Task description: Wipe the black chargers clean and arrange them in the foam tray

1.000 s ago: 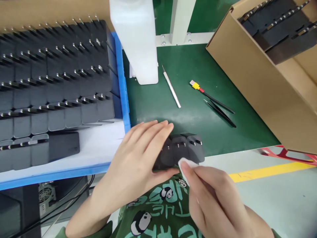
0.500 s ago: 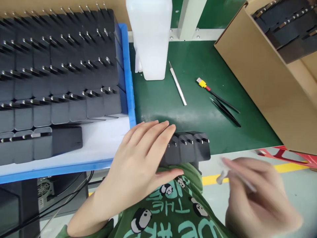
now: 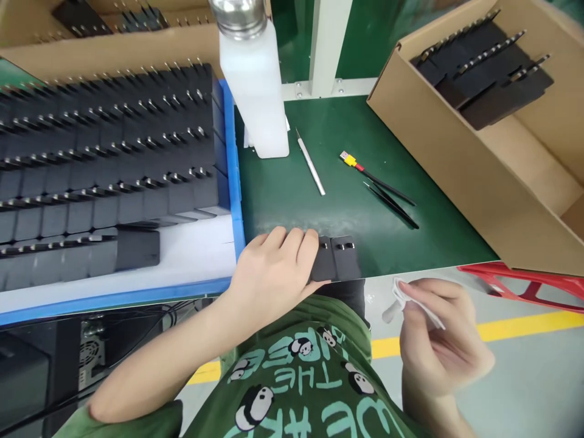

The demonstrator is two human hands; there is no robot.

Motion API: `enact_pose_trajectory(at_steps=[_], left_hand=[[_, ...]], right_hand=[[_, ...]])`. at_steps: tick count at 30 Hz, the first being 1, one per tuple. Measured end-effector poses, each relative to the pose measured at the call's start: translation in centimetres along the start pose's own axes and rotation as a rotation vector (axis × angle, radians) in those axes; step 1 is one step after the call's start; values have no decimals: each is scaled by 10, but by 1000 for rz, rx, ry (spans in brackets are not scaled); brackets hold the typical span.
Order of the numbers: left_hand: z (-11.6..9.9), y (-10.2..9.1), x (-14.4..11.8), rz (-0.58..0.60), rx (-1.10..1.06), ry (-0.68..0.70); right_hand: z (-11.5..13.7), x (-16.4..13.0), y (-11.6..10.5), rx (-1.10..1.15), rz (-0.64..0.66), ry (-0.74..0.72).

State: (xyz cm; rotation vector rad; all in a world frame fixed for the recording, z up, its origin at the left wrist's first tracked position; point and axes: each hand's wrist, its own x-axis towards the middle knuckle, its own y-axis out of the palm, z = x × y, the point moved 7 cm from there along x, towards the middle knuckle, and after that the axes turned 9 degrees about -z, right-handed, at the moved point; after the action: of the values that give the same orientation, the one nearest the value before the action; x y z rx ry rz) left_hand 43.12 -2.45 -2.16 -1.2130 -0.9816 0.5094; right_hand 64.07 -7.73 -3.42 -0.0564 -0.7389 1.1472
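Observation:
At the front edge of the green table is a short row of black plug adapters (image 3: 347, 263) with metal prongs facing up. My left hand (image 3: 274, 267) covers the row's left end, fingers curled over the far side and thumb along the near edge; what lies under the palm is hidden. To the right, beyond the table edge, my right hand (image 3: 442, 334) pinches a crumpled white wiping cloth (image 3: 399, 297) between thumb and forefinger. The cloth is apart from the adapters.
A blue-edged tray (image 3: 233, 182) on the left holds many upright adapters. Behind stands a white bottle (image 3: 255, 97) with a metal cap. A craft knife (image 3: 311, 164), a short USB cable (image 3: 365, 170) and black tweezers (image 3: 392, 205) lie mid-table. A cardboard box (image 3: 438, 158) with adapters stands right.
My left hand's fingers have curled from nearly straight around the adapters. The right hand has moved slightly left with the cloth. The view has shifted, showing more of the boxes behind.

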Motion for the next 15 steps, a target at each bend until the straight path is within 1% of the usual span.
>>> enact_pose_trajectory(at_steps=[1, 2, 4, 5, 7, 8, 9, 10, 11, 12, 13, 14, 15], left_hand=[[0, -1, -1, -8, -7, -6], [0, -1, -1, -15, -16, -14], [1, -2, -2, -12, -27, -41], [1, -1, -2, 2, -28, -59], [2, 1, -1, 39, -19, -93], [2, 2, 0, 57, -15, -105], [2, 3, 1, 71, -14, -110], [1, 4, 2, 80, -16, -106], [0, 4, 3, 84, -26, -101], [0, 4, 3, 83, -45, -97], [1, 3, 3, 81, -58, -91], [3, 2, 2, 72, -80, -92], [7, -1, 0, 45, -123, -112]], right_hand=[[3, 3, 1, 16, -20, -8], [9, 7, 6, 29, -11, -37], [27, 11, 27, 29, 86, -181], [38, 12, 40, 3, 138, -284], [58, 10, 64, -93, 201, -472], [65, 9, 74, -140, 232, -534], [70, 6, 81, -166, 277, -565], [74, 4, 85, -153, 353, -568], [77, 0, 85, -108, 447, -546], [80, -2, 81, -52, 522, -504], [80, -2, 71, -7, 551, -449], [79, 1, 58, 18, 517, -382], [76, 7, 41, 19, 412, -308]])
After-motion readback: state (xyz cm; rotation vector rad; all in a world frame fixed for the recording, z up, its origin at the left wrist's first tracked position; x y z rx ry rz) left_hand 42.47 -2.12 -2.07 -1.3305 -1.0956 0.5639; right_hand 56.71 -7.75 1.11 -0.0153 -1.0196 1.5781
